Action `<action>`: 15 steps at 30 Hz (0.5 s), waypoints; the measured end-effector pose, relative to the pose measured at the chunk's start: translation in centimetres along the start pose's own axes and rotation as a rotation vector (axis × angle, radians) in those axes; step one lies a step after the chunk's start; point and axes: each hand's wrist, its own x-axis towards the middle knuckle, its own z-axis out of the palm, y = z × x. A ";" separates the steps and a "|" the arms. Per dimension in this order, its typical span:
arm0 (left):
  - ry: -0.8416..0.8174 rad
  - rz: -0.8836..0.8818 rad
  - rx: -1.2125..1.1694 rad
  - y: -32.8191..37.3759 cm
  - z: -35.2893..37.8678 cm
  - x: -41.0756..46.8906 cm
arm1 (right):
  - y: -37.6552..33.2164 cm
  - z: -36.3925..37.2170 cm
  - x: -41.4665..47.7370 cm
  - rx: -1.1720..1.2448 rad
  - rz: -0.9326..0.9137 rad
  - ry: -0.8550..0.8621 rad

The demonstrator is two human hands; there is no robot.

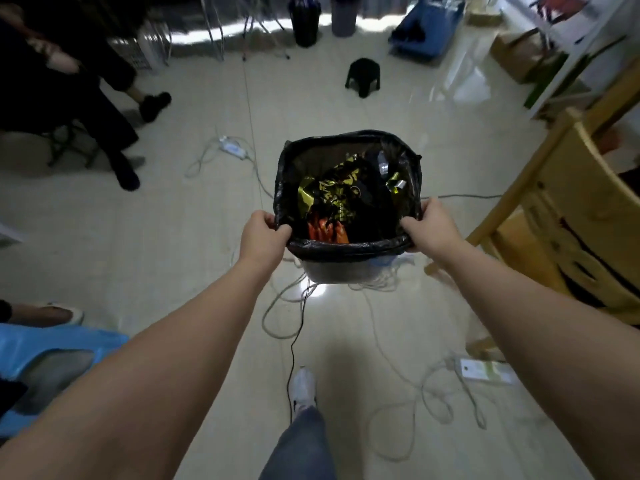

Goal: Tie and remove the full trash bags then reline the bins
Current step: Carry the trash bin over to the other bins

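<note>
The trash bag (346, 247) lines the bin (332, 273), its black film folded out over the rim all the way round. Inside we see yellow-and-black foil wrappers (329, 194) and some orange pieces (325, 231) at the near side.

Our left hand (263, 237) pinches the folded film at the bin's near left corner, fingers curled over the edge. Our right hand (429, 225) grips it the same way at the near right corner. So both hands are closed on the bag, not on the bin.

As we judge it, the step is freeing the bag's cuff so the mouth can be gathered and tied. To do it well we should peel the fold up off the near corners first, then work round to the far corners. We should pull the film upward, not outward, so the thin plastic does not tear on the rim. The load sits below the rim, which should leave enough slack for a knot.

The bin stands upright with its long axis running base to mouth, and the mouth faces up towards us. The bag's opening is roughly square, its near edge lying across between our hands. Whether the bin rests on the floor (173, 237) or is lifted slightly, we cannot tell.

Loose cables (277, 308) trail just below and beside the bin, so our feet need care. A wooden chair (554, 220) stands to the bin's right, and a small dark stool (363, 76) sits well beyond it.
</note>
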 end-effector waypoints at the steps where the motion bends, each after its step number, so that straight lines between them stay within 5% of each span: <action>1: -0.001 0.012 -0.004 0.9 -0.4 1.7 | -1.5 0.1 1.6 0.000 -0.008 0.002; 15: 0.004 0.044 -0.025 13.2 4.2 32.2 | -14.9 0.3 29.5 0.188 0.010 0.046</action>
